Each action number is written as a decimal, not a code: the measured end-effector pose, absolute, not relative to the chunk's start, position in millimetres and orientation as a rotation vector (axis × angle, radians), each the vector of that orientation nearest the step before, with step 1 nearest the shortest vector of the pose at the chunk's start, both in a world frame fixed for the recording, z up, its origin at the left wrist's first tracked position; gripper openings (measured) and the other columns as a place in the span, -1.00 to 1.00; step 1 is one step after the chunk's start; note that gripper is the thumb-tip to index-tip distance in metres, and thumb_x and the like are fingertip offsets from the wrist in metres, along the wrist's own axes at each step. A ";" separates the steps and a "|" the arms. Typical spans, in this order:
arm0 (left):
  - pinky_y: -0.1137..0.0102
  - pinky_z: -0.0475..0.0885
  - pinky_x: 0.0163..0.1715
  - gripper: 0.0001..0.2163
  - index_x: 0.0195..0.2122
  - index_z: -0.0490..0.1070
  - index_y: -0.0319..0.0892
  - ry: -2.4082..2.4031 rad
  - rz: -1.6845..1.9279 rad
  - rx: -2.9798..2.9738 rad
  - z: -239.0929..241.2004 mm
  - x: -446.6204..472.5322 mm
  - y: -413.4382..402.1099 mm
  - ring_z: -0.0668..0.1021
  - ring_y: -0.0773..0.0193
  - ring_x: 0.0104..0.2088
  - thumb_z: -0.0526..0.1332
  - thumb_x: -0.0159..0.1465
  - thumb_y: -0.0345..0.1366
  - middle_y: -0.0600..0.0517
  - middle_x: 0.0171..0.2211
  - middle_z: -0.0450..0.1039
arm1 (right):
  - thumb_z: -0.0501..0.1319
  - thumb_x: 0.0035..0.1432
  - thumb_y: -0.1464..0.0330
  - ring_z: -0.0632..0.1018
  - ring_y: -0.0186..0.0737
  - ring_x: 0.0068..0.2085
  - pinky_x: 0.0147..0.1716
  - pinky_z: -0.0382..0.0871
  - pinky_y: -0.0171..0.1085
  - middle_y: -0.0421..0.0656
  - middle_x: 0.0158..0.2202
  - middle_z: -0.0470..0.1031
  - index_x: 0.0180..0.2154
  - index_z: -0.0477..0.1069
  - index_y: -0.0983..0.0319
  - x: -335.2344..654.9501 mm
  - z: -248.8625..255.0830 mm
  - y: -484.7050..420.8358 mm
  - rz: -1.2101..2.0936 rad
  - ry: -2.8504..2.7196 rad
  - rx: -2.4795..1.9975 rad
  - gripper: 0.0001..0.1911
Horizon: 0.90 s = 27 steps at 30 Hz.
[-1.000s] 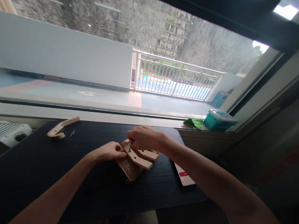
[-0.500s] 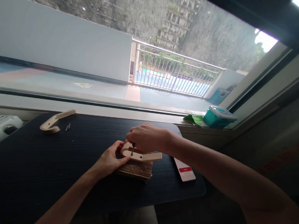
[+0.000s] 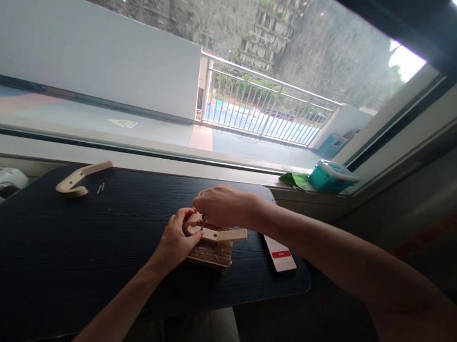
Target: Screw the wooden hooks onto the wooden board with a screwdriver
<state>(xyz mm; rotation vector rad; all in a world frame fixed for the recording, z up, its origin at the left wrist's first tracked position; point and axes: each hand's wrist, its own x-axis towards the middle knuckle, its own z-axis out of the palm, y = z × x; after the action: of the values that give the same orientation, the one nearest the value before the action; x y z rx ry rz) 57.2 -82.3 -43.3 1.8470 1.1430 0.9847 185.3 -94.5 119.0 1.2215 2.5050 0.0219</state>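
Observation:
A pale wooden hook (image 3: pixel 230 235) lies flat across a rough block of wood (image 3: pixel 213 255), and one dark hole shows near its middle. My left hand (image 3: pixel 176 238) closes round the curved end of this hook, its thumb beside the screwdriver tip. From above, my right hand (image 3: pixel 222 205) grips a screwdriver (image 3: pixel 203 222) in a fist. Only the thin metal shaft shows below the fingers, roughly upright; the handle is hidden. The tip meets the hook near its curve, where my thumb partly covers the spot, so any screw there cannot be made out.
A second wooden hook (image 3: pixel 73 181) lies at the table's far left, with small screws (image 3: pixel 101 188) beside it. A phone (image 3: pixel 280 254) rests right of the block. On the sill stand a teal box (image 3: pixel 332 177) and a green cloth (image 3: pixel 294 180). The dark table (image 3: pixel 72 254) meets the window.
My left thumb has moved up onto the hook beside the screwdriver tip, and the fingers have drawn in round the curve. My right hand stays over the screwdriver. The view has shifted slightly.

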 end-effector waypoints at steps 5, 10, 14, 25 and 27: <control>0.25 0.41 -0.12 -0.60 -0.10 0.26 -0.14 1.125 1.053 1.782 -44.3 64.6 -87.9 0.53 0.20 -0.22 0.24 0.01 -0.27 -0.02 -0.19 0.43 | 0.19 0.06 0.45 0.52 -0.18 -0.31 -0.50 0.21 -0.32 -0.09 -0.31 0.51 -0.18 0.39 0.30 185.6 124.4 -94.2 -0.021 2.467 1.308 -0.78; 0.25 0.44 -0.17 -0.62 -0.12 0.27 -0.14 1.141 1.035 1.775 -41.8 65.4 -89.0 0.54 0.20 -0.27 0.25 0.01 -0.26 0.00 -0.22 0.44 | 0.18 0.08 0.48 0.51 -0.21 -0.28 -0.44 0.22 -0.32 -0.05 -0.27 0.50 -0.27 0.44 0.32 180.0 136.2 -103.3 0.004 2.468 1.289 -0.87; 0.22 0.43 -0.14 -0.61 -0.12 0.26 -0.14 1.155 1.032 1.773 -42.9 65.4 -89.1 0.54 0.19 -0.26 0.25 0.01 -0.26 -0.01 -0.21 0.44 | 0.17 0.07 0.54 0.50 -0.25 -0.30 -0.43 0.21 -0.32 -0.06 -0.29 0.51 -0.36 0.47 0.35 180.1 135.2 -103.3 -0.009 2.515 1.236 -0.90; 0.21 0.42 -0.10 -0.59 -0.10 0.25 -0.12 1.167 1.045 1.779 -43.0 65.7 -89.6 0.55 0.17 -0.22 0.26 0.00 -0.27 -0.02 -0.18 0.45 | 0.13 0.14 0.49 0.52 -0.22 -0.31 -0.47 0.19 -0.31 -0.07 -0.33 0.53 -0.32 0.47 0.34 182.4 133.7 -103.4 -0.037 2.412 1.321 -0.86; 0.21 0.42 -0.11 -0.59 -0.10 0.25 -0.12 1.167 1.035 1.784 -42.7 65.5 -89.7 0.55 0.17 -0.22 0.25 0.00 -0.27 -0.01 -0.19 0.45 | 0.14 0.13 0.50 0.53 -0.19 -0.30 -0.49 0.20 -0.32 -0.08 -0.29 0.53 -0.28 0.47 0.32 176.5 134.4 -108.3 0.051 2.363 1.371 -0.86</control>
<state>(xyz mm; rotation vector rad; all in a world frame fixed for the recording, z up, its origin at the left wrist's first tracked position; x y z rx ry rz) 65.5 -89.7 -42.7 1.7838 1.1671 1.0350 176.5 -108.3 134.4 1.3714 2.3632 0.0512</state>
